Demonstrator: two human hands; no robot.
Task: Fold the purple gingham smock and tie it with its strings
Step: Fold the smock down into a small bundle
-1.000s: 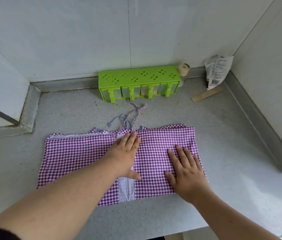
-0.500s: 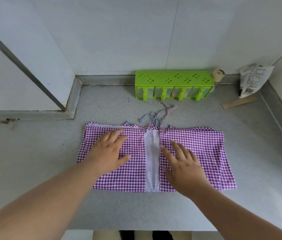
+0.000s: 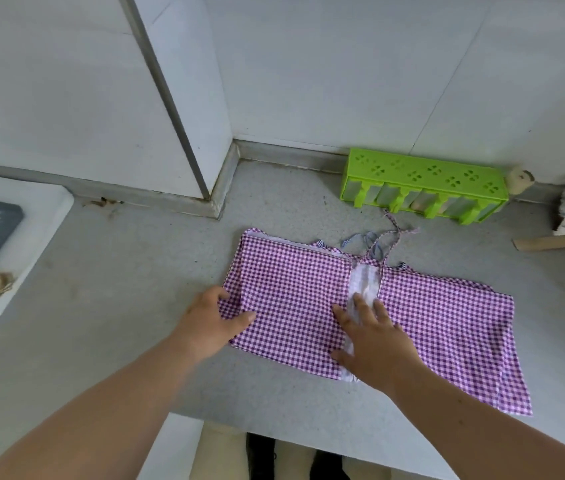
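Head view: the purple gingham cotton smock (image 3: 423, 306) lies flat on the grey speckled counter (image 3: 135, 306), just in front of the lime-green plastic rack (image 3: 423, 188), its side panels already folded inward to a white centre strip. The left hand (image 3: 210, 323) pinches the smock's left edge, thumb on top. The right hand (image 3: 374, 337) presses flat, fingers straight, on the strip. The thin strings (image 3: 378, 240) lie loose toward the rack; further folds and tying remain.
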